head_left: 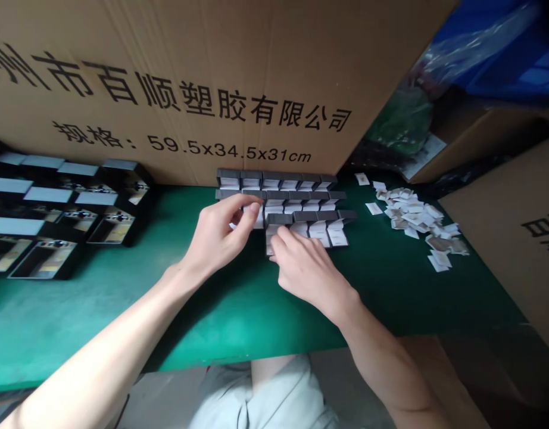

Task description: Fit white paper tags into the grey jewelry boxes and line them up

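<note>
Small dark hinged boxes (338, 232) with white linings stand in three rows, lids raised. My right hand (308, 262) reaches over the left end of the front row. Its bent fingers press into the end box (269, 238), with the thumb at that box's front edge. Just to the left, my left hand (223, 229) hovers at the middle row's left end, thumb and forefinger brought together. Whatever is between those fingertips, if anything, is too small to tell. That hand partly covers the boxes behind it.
A pile of small white cards (412, 213) lies to the right on the green table (203, 325). Black cases with clear fronts (44, 259) are stacked at left. A large printed carton (239, 59) forms the back, another carton (507, 202) the right side.
</note>
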The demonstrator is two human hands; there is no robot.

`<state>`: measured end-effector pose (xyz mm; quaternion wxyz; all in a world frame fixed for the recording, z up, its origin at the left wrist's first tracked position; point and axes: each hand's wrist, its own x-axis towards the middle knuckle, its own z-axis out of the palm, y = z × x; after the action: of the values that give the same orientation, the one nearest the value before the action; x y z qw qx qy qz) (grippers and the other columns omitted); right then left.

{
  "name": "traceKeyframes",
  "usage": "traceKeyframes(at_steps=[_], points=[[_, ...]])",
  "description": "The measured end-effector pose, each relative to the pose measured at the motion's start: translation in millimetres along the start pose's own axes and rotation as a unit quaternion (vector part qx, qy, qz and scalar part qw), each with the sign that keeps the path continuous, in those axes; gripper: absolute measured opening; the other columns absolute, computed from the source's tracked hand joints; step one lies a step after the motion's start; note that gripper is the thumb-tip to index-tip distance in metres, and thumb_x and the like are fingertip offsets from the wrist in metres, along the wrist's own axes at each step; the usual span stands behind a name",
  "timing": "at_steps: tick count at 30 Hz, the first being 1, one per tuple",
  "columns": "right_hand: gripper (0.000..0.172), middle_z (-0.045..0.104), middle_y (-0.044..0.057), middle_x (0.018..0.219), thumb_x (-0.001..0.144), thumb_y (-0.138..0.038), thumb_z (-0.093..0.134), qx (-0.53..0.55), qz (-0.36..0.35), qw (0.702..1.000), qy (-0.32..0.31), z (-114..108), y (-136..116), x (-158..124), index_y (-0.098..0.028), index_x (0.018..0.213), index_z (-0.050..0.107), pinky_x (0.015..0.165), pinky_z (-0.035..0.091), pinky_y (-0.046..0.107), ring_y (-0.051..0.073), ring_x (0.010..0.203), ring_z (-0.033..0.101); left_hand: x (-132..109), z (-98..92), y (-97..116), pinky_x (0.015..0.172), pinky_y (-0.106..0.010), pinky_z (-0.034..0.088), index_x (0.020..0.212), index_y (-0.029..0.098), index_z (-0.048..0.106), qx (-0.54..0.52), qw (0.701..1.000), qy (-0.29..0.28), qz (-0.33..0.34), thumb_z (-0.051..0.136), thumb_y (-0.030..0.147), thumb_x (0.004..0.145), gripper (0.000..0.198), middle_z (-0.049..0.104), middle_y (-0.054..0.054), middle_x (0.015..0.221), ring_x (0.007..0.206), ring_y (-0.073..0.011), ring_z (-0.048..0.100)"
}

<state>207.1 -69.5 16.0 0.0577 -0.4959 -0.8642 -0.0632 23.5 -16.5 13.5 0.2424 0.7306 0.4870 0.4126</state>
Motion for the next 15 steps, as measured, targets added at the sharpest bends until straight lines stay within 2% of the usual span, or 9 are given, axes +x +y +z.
traceKeyframes(at_steps=[4,8,15], points=[[0.015,0.066,0.007,0.097,0.095,-0.005,0.054,0.010,-0.003,1.000,0.001,1,4,-1,-0.018,0.096,0.061,0.058,0.035,0.037,0.021,0.083,0.066,1,-0.1,2,0.067,-0.026,0.049,0.107,0.017,0.075,0.017,0.999,-0.025,0.041,0.055,0.042,0.100,0.033,0.077,-0.004,0.088,0.070,-0.0160,0.066],[0.015,0.066,0.005,0.095,0.096,-0.005,0.055,0.037,-0.001,0.999,-0.009,1,8,-1,-0.019,0.095,0.060,0.060,0.033,0.036,0.019,0.081,0.066,1,0.2,2,0.067,-0.025,0.048,0.106,0.017,0.075,0.031,0.997,-0.027,0.065,0.055,0.038,0.099,0.030,0.077,-0.005,0.090,0.071,-0.0159,0.066],[0.016,0.070,0.001,0.091,0.099,-0.007,0.052,0.119,-0.024,0.992,-0.030,-6,14,2,-0.021,0.101,0.059,0.063,0.032,0.032,0.016,0.073,0.064,0,0.4,-1,0.063,-0.026,0.045,0.104,0.020,0.076,0.057,0.998,0.017,0.032,0.055,0.033,0.096,0.026,0.074,-0.002,0.080,0.061,-0.0143,0.057]])
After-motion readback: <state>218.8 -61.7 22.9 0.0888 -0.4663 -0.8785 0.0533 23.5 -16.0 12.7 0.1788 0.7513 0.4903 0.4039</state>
